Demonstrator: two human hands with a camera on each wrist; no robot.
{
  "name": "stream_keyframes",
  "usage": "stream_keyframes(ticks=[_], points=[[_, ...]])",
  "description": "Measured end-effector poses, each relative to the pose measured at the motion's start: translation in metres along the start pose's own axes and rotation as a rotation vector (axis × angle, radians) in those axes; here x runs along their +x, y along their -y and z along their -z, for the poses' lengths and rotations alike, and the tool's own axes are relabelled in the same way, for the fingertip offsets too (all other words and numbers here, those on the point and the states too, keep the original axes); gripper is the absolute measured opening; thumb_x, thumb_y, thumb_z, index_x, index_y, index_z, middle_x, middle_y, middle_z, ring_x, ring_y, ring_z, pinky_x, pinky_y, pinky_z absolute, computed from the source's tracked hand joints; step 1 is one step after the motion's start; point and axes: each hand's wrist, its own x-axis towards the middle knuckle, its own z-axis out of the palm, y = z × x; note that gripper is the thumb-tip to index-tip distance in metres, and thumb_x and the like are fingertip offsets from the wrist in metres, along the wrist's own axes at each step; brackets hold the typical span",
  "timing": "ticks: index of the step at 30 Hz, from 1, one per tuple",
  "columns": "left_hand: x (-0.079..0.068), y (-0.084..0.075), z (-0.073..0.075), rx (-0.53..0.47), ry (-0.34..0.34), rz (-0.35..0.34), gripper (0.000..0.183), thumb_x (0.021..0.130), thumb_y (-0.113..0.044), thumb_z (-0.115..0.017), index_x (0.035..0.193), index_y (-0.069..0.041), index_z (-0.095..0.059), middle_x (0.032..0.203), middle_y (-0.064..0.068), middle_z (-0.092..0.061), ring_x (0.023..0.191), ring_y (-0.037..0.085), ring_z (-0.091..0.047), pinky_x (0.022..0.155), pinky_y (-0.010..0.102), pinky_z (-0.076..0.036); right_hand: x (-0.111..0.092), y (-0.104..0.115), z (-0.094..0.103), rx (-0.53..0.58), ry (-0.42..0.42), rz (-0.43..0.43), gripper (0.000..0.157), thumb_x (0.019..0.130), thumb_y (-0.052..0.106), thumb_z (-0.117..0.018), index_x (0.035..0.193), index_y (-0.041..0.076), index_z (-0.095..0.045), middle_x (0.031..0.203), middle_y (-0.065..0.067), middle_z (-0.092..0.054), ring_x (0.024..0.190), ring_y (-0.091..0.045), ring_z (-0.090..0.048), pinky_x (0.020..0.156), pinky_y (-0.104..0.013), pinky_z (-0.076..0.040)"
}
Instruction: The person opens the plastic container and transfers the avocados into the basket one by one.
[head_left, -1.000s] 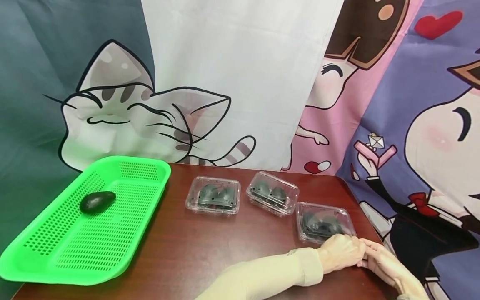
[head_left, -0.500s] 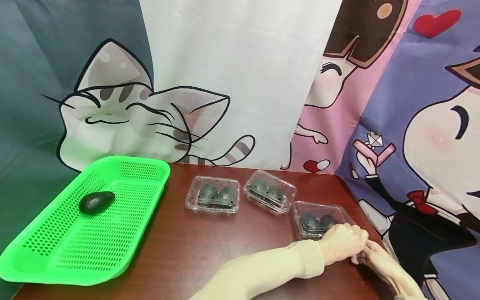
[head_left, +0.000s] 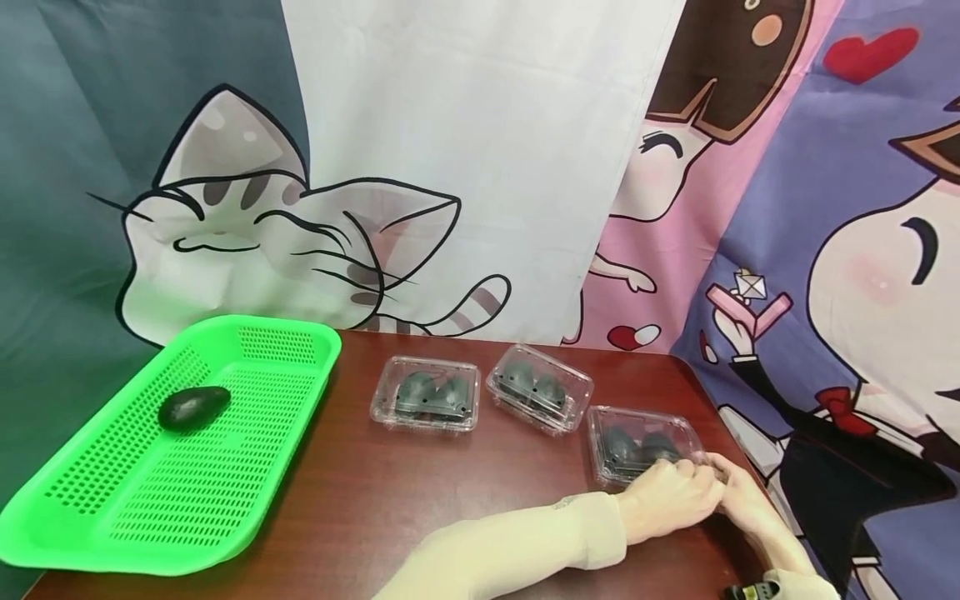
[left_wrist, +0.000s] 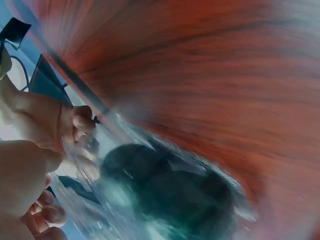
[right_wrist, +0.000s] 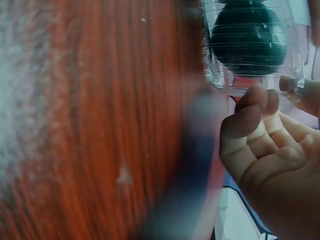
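Note:
In the head view a clear plastic clamshell box (head_left: 611, 458) with dark avocados (head_left: 658, 447) inside sits at the table's right. My left hand (head_left: 670, 498) reaches across to its near right corner, fingers curled at the edge. Beside it my right hand (head_left: 746, 500) grips the same corner from the right, the two hands touching or nearly so. The right wrist view shows the right hand's (right_wrist: 272, 160) curled fingers against the box end, below a dark avocado (right_wrist: 248, 40). In the left wrist view the box looks blurred, and the left hand (left_wrist: 25, 190) partly hides its edge.
Two more clear boxes with avocados, one in the middle (head_left: 543, 385) and one further left (head_left: 429, 396), stand toward the back. A green basket (head_left: 112, 560) at left holds one loose avocado (head_left: 194, 408). A cartoon cloth (head_left: 480, 167) hangs behind the table (head_left: 360, 492).
Both hands have shifted slightly around the box's right corner, the right hand rising along its side and the left drawing back a little. More of the avocados in that box shows than a second ago.

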Motion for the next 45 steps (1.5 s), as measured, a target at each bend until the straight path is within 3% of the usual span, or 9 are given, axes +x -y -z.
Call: stream_keyframes(ticks=[4,7,13,17,24,28,33,40,45], points=[[-0.016,0.017,0.004,0.005,0.046,-0.007,0.019,0.103,-0.035,-0.04,0.1,-0.031,-0.059,0.089,-0.011,-0.054,0.07,0.005,-0.05,0.048,0.018,-0.041,0.005,0.0,-0.004,-0.126,-0.047,-0.034,0.042,0.095,-0.01,-0.047,0.133,-0.021,-0.034,0.067,0.002,-0.055,0.053,-0.009,-0.051,0.046,-0.027,-0.043],[-0.025,0.026,0.007,-0.002,0.126,-0.004,0.015,0.101,-0.037,-0.044,0.1,-0.031,-0.058,0.092,-0.01,-0.054,0.073,0.007,-0.05,0.048,0.021,-0.041,0.007,-0.001,-0.006,-0.18,-0.046,-0.016,0.046,0.097,-0.008,-0.048,0.134,-0.026,-0.027,0.064,0.0,-0.054,0.051,-0.012,-0.051,0.047,-0.029,-0.045],[-0.029,0.037,0.011,-0.016,0.116,-0.009,0.015,0.099,-0.028,-0.047,0.093,-0.029,-0.061,0.09,-0.009,-0.055,0.074,0.009,-0.051,0.047,0.021,-0.042,0.007,-0.003,-0.004,-0.263,-0.096,0.048,0.041,0.095,-0.008,-0.053,0.13,-0.024,-0.037,0.06,-0.003,-0.054,0.048,-0.011,-0.049,0.044,-0.03,-0.042],[-0.025,0.045,0.012,-0.034,0.063,0.015,0.019,0.098,-0.021,-0.044,0.093,-0.027,-0.062,0.09,-0.009,-0.058,0.077,0.009,-0.053,0.048,0.021,-0.043,0.008,0.001,-0.001,-0.275,-0.114,0.006,0.043,0.095,-0.008,-0.054,0.132,-0.022,-0.038,0.057,-0.005,-0.051,0.046,-0.013,-0.047,0.043,-0.03,-0.041],[-0.019,0.059,0.014,-0.062,0.079,0.021,0.017,0.099,-0.022,-0.046,0.099,-0.027,-0.062,0.094,-0.009,-0.059,0.086,0.011,-0.055,0.054,0.022,-0.041,0.015,0.008,0.001,-0.234,-0.151,-0.136,0.04,0.094,-0.003,-0.055,0.131,-0.013,-0.041,0.066,-0.002,-0.057,0.054,-0.01,-0.054,0.048,-0.027,-0.047],[-0.019,0.062,0.013,-0.059,0.076,0.033,0.02,0.098,-0.022,-0.046,0.098,-0.028,-0.064,0.095,-0.01,-0.059,0.086,0.01,-0.055,0.055,0.022,-0.041,0.021,0.009,0.001,-0.257,-0.181,-0.144,0.042,0.097,0.008,-0.06,0.13,-0.013,-0.044,0.081,-0.006,-0.069,0.065,-0.014,-0.066,0.054,-0.027,-0.052],[-0.019,0.065,0.011,-0.063,0.108,0.04,0.021,0.099,-0.02,-0.045,0.102,-0.027,-0.065,0.1,-0.009,-0.059,0.09,0.011,-0.055,0.06,0.023,-0.044,0.027,0.005,0.003,-0.355,-0.207,-0.134,0.038,0.096,0.012,-0.064,0.119,-0.017,-0.055,0.077,-0.015,-0.071,0.061,-0.015,-0.066,0.052,-0.026,-0.05],[-0.019,0.078,0.013,-0.053,0.141,0.058,0.019,0.1,-0.023,-0.048,0.109,-0.029,-0.064,0.105,-0.01,-0.06,0.097,0.012,-0.054,0.071,0.028,-0.043,0.033,-0.002,0.006,-0.217,-0.186,-0.238,0.043,0.099,0.015,-0.059,0.119,-0.022,-0.051,0.082,-0.016,-0.071,0.067,-0.016,-0.069,0.057,-0.027,-0.054],[-0.018,0.084,0.012,-0.068,0.139,0.076,0.02,0.101,-0.023,-0.047,0.11,-0.03,-0.064,0.107,-0.01,-0.061,0.098,0.012,-0.054,0.075,0.029,-0.041,0.037,-0.001,0.01,-0.157,-0.131,-0.276,0.032,0.099,0.011,-0.057,0.111,-0.019,-0.056,0.082,-0.014,-0.07,0.069,-0.02,-0.07,0.059,-0.029,-0.055]])
